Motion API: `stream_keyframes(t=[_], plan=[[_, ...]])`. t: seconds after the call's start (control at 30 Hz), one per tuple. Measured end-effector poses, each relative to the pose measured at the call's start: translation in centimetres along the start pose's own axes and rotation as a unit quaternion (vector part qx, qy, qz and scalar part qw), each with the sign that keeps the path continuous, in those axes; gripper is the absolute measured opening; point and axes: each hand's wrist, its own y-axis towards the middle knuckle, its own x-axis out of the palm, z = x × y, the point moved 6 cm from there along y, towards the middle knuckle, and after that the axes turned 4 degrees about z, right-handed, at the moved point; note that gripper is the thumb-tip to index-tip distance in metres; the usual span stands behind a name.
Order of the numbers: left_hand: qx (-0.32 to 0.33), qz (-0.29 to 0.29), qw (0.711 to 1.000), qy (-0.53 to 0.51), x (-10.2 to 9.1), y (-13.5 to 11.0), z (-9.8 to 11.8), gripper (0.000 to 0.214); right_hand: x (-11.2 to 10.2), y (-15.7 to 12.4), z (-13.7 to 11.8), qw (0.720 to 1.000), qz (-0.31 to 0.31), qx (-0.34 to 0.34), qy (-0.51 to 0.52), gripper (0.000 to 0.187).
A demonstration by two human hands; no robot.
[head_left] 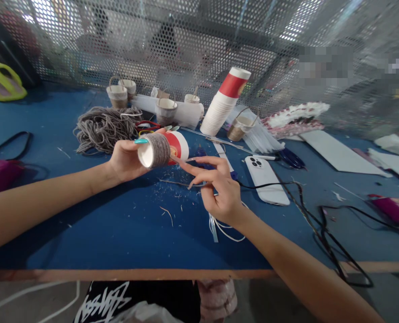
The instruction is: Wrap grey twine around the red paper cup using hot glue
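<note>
My left hand (127, 157) grips a red and white paper cup (181, 146), tilted on its side with its mouth end toward the lower left. Grey cord (160, 150) is wound in close rows around part of the cup. My right hand (217, 184) is at the cup's right side, index fingertip by the edge of the winding. Its fingers are bent around a thin strand of grey cord, whose loose part trails left over the table. A heap of the same grey yarn (103, 128) lies behind my left hand, beside red-handled scissors or pliers (148, 123).
Small cord-covered cups with handles (166, 111) stand at the back, near a tall leaning stack of paper cups (224, 103) and clear glue sticks (260, 134). A white phone (267, 179), black cables (302, 202) and white card (342, 150) lie right. Fibre scraps litter the blue table (94, 229).
</note>
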Motion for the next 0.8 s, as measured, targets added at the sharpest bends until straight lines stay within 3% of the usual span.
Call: stream_keyframes(t=[0.33,0.63,0.8], plan=[[0.019,0.014,0.999,-0.036,-0.4,0.1,0.0,0.040,0.3,-0.2,0.1,0.999,0.005,-0.048,-0.018,0.041],[0.032,0.049,0.996,-0.060,-0.7,-0.1,-0.1,0.039,0.5,0.2,-0.7,0.988,-0.016,-0.135,-0.079,0.035],[0.028,0.044,0.994,-0.097,0.0,-0.1,-0.1,0.040,-0.2,0.0,-1.0,0.991,0.012,-0.128,-0.041,0.032]])
